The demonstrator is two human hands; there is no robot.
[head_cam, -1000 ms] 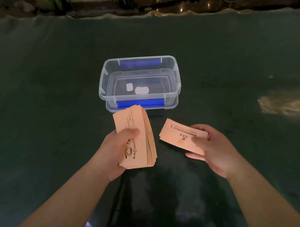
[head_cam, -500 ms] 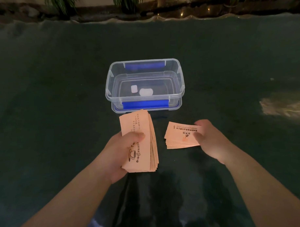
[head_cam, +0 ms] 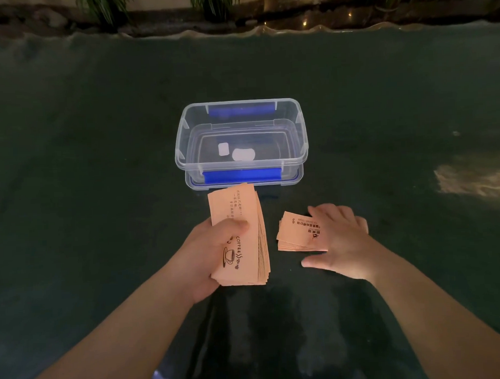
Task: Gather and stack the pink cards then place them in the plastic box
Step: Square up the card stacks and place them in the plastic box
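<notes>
My left hand point(head_cam: 211, 256) grips a thick stack of pink cards point(head_cam: 238, 218) printed with a coffee cup, held just in front of the box. A smaller pile of pink cards point(head_cam: 294, 231) lies on the dark table to the right. My right hand point(head_cam: 341, 240) rests on that pile with fingers spread flat over its right part, thumb out toward me. The clear plastic box point(head_cam: 182, 146) with blue clips stands open beyond both hands, sitting on its lid, with two small white stickers on its bottom.
The dark green table point(head_cam: 86, 166) stretches wide on all sides. A pale light patch point(head_cam: 475, 178) marks its right part. Plants and a wavy edge run along the far side.
My right hand set its few cards down onto the small pile on the table and now lies flat on it. The left hand kept its stack nearly still.
</notes>
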